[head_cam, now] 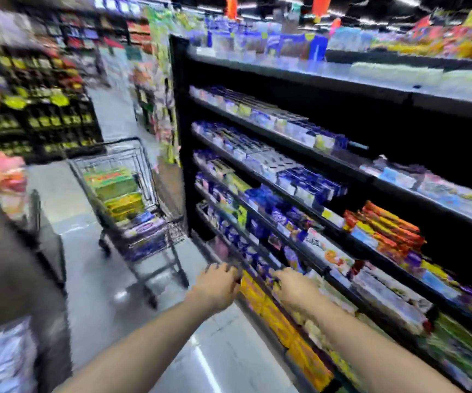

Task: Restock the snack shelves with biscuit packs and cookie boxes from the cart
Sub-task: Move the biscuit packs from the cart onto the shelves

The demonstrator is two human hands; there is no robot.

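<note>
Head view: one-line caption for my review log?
Both hands, left and right, reach to yellow packs on a low shelf; the stocked cart waits behind in the aisle.

Both hands (220,282) (294,285) at low shelf (260,282) packs; cart (132,199) left, stocked; view blurred.
</note>
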